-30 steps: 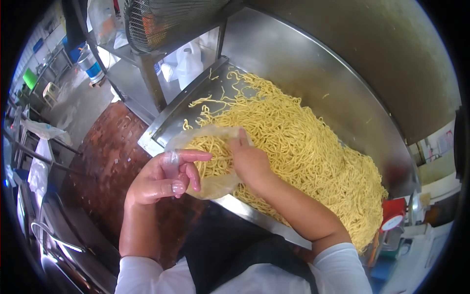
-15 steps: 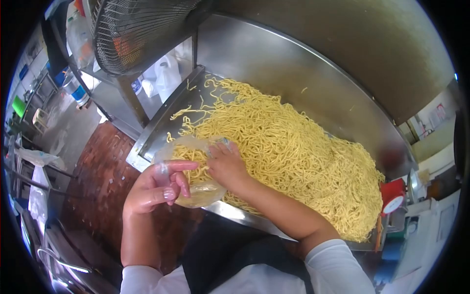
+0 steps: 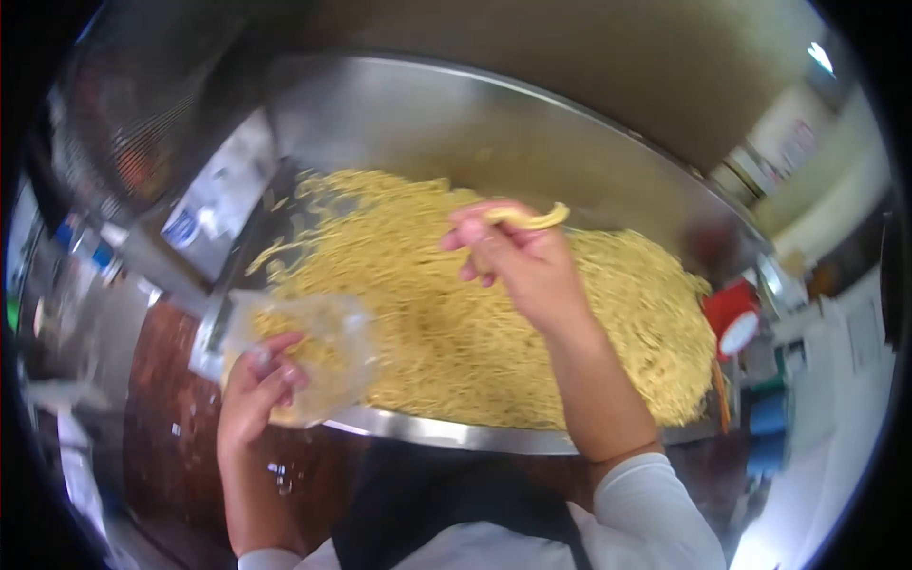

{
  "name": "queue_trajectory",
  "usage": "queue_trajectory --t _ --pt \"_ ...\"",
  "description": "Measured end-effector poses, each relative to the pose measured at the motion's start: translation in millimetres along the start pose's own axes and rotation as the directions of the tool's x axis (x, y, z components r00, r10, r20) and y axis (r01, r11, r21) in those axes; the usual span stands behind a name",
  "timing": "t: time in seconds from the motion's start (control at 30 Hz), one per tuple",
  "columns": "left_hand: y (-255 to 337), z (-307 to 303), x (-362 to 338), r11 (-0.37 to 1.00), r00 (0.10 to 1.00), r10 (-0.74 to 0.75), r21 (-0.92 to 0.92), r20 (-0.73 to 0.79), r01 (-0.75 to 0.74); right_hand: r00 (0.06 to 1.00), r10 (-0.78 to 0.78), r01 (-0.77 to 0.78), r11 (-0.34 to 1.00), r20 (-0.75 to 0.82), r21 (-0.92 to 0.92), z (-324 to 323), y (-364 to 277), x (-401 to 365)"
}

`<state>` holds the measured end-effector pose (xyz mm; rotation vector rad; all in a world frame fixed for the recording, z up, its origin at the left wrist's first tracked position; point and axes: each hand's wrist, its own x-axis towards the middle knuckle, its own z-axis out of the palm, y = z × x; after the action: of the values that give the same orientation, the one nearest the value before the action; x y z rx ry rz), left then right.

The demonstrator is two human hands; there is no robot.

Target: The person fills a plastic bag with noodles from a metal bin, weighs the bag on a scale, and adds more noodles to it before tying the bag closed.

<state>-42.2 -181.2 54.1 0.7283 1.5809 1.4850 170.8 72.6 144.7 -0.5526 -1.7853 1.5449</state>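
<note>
A large heap of yellow noodles spreads over the metal tray in front of me. At the tray's front left corner, my left hand grips a clear plastic bag with some noodles inside. My right hand is raised above the heap, its fingers curled together. A short piece of noodle is caught at its fingers and sticks out to the right. Motion blurs both hands a little.
A fan stands at the upper left. A red scale with a white dial sits beyond the tray's right end. A tall metal panel backs the tray, and a reddish floor shows at the left.
My right hand has come out of the bag and moved up and right over the heap, with a noodle at its fingers. My left hand and the bag appear slightly lower and farther left; the view has shifted.
</note>
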Motion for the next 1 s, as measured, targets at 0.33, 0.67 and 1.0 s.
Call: queue_trajectory --t 0.33,0.67,1.0 --pt "-88 73 52 0.378 0.958 0.251 0.925 -0.137 0.033 0.802 0.283 -0.333 0.943 -0.527 0.001 -240 30 -95" --pt "-99 18 38 0.906 0.912 0.164 -0.309 -0.377 -0.290 0.346 0.504 -0.227 0.864 -0.792 0.450 -549 125 -97" --pt "-8 36 39 0.860 0.802 0.209 -0.285 -0.559 -0.423 0.628 0.452 -0.349 0.891 -0.633 0.290 -333 146 -191"
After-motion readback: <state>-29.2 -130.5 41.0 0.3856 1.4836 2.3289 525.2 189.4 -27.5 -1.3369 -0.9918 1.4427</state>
